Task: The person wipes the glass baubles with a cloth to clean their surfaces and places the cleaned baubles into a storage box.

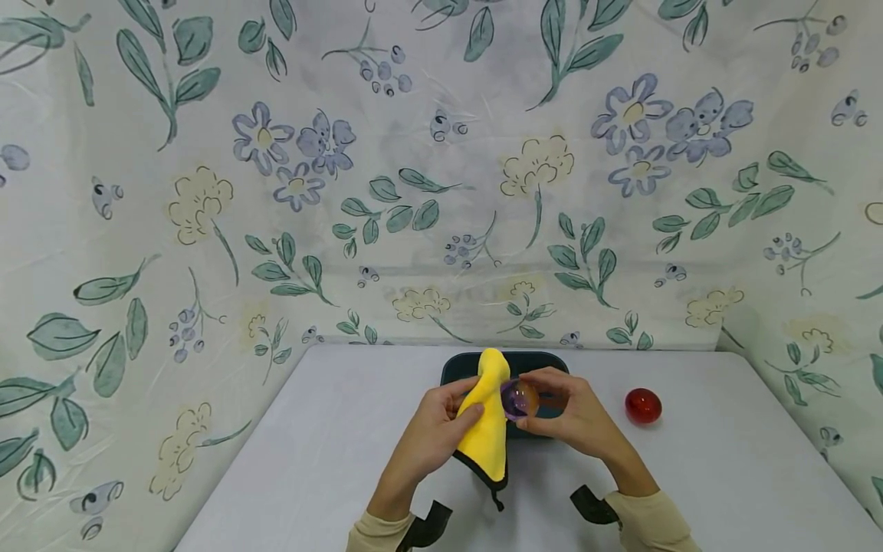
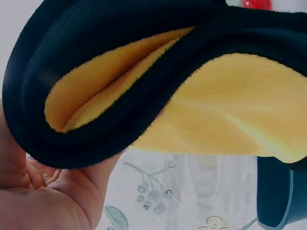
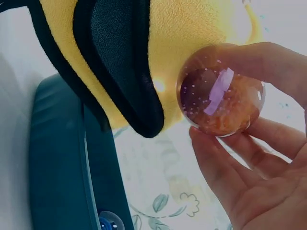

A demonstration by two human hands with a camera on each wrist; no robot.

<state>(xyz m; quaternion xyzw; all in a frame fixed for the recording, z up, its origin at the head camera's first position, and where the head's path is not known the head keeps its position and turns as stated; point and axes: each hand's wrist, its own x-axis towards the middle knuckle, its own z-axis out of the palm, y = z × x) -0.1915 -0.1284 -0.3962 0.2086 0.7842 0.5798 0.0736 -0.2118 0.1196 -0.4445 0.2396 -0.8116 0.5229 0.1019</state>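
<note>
A yellow cloth (image 1: 488,441) with a dark border and a small loop hangs from my left hand (image 1: 429,431), which grips it between thumb and fingers. The left wrist view shows the cloth (image 2: 216,110) folded over, with dark fabric on its other side. Between the thumb and fingers of my right hand (image 1: 578,412) is a clear, glossy ball (image 3: 220,96) with purple inside. It is close against the yellow cloth; whether they touch I cannot tell. Both hands are over the near side of a dark teal basin (image 1: 545,359).
On the white table (image 1: 310,445), a shiny red ball (image 1: 643,405) lies to the right of the basin. A clear ball with blue inside (image 3: 111,222) shows within the basin in the right wrist view. Behind the table hangs a flower-patterned sheet (image 1: 469,192).
</note>
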